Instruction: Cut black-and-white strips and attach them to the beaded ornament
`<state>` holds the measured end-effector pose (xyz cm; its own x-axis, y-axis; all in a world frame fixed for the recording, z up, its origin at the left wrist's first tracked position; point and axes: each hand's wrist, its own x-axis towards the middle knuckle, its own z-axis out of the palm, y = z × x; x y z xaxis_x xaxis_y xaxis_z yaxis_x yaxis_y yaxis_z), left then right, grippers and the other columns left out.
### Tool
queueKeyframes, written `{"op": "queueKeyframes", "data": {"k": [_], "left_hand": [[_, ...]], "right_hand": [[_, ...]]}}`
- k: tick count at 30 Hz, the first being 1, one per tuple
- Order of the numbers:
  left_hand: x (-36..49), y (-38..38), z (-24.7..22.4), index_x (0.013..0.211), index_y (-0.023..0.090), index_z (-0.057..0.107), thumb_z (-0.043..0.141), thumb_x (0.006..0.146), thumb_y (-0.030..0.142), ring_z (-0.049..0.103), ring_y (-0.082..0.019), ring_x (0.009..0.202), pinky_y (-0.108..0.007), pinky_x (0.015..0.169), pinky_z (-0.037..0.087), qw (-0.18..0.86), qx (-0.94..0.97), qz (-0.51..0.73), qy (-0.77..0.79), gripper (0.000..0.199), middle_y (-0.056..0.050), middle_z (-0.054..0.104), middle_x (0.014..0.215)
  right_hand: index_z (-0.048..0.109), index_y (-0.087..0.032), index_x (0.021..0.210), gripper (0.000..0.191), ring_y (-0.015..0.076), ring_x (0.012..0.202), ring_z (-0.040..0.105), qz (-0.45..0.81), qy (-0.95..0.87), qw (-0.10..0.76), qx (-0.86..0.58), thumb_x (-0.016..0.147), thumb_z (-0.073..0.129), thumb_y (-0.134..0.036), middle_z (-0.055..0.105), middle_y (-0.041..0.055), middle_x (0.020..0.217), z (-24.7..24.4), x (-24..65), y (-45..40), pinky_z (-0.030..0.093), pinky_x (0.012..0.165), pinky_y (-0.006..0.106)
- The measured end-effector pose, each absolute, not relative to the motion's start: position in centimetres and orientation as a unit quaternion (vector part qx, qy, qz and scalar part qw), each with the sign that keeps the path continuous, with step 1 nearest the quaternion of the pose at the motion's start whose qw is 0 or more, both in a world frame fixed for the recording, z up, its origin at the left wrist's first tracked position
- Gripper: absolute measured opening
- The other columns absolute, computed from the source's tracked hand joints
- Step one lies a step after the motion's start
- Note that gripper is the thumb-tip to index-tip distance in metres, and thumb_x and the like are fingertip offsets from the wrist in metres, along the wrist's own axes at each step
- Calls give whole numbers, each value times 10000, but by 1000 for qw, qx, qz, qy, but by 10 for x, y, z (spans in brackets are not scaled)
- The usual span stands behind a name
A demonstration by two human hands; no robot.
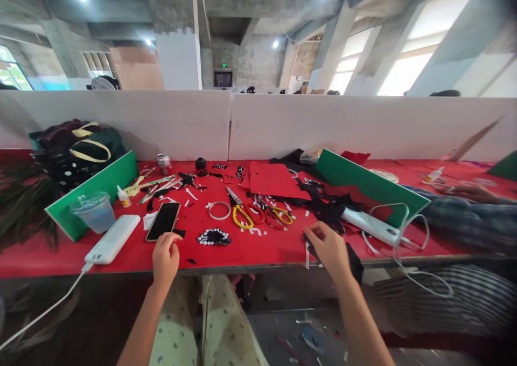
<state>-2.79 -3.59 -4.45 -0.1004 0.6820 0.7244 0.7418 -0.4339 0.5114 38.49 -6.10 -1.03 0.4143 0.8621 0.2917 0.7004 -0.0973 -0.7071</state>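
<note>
My left hand (166,253) is at the table's front edge, just below a dark phone (163,221), its fingers curled together; whether they hold anything is hidden. Near the front edge on the right, my right hand (326,246) pinches something dark, with a white strip (307,255) hanging beside the fingertips. Between the hands lies a black band with pearly beads (214,237). Behind it are a round ring (219,211), yellow-handled scissors (242,216) and red-handled scissors (255,213). A stack of red sheets (277,180) lies farther back.
Green boards (97,193) (371,185) stand at both sides. A plastic cup (93,211), glue bottle (123,197) and white power bank (113,239) are left. A cabled white power strip (371,226) lies right, near another person's plaid sleeve (456,218). Black scraps are scattered about.
</note>
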Motion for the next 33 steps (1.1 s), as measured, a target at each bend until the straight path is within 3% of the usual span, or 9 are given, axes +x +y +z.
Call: {"op": "queueKeyframes", "data": {"k": [3,5,9,15,21,27,29,33], "left_hand": [[-30,-36,-44,728,203,576,388,703,65,593,-198,747,-304,709,483,10,-661,-528,-533,235,-46,612,753],[-32,-36,-44,733,199,580,387,703,68,594,-189,728,-291,681,485,-3,-656,-533,-534,235,-44,614,750],[-33,-37,-45,725,194,585,391,706,82,599,-186,722,-288,684,485,-11,-651,-538,-536,225,-44,621,748],[-35,-36,-46,726,192,586,395,698,91,602,-180,720,-279,686,484,-27,-649,-535,-540,218,-40,623,752],[-37,-35,-50,746,182,585,387,708,81,594,-168,736,-266,690,480,-38,-649,-533,-542,226,-36,615,765],[-38,-35,-50,753,181,588,389,712,81,592,-163,736,-260,694,475,-38,-651,-532,-540,227,-31,613,768],[-39,-35,-51,755,181,588,388,711,80,592,-162,738,-259,696,474,-39,-648,-533,-543,229,-31,615,774],[-40,-34,-52,756,181,589,395,707,84,594,-163,740,-259,696,473,-45,-640,-537,-548,222,-31,618,779]], "right_hand": [[573,-221,824,302,235,746,562,55,-495,310,-810,678,567,-485,615,60,782,-26,429,-60,369,620,306],[583,-199,870,339,260,830,578,45,-497,291,-816,665,580,-468,626,100,865,-42,448,-59,404,685,331],[585,-176,940,375,260,850,580,26,-514,317,-797,710,538,-469,627,121,914,-65,458,-56,422,742,349],[596,-166,953,345,256,838,581,18,-511,343,-788,745,501,-425,649,134,920,-66,455,-41,415,711,344],[643,-185,849,288,229,764,603,53,-483,394,-780,681,547,-399,675,89,820,-65,472,-8,413,664,311],[654,-160,840,365,229,747,602,43,-480,475,-736,675,548,-467,664,87,773,-54,487,16,429,673,315],[658,-160,851,345,233,740,591,11,-481,453,-751,695,547,-447,659,92,777,-49,488,16,424,671,326],[674,-171,874,285,285,854,566,-113,-496,323,-798,678,618,-370,639,136,929,-41,477,10,402,727,375]]}}
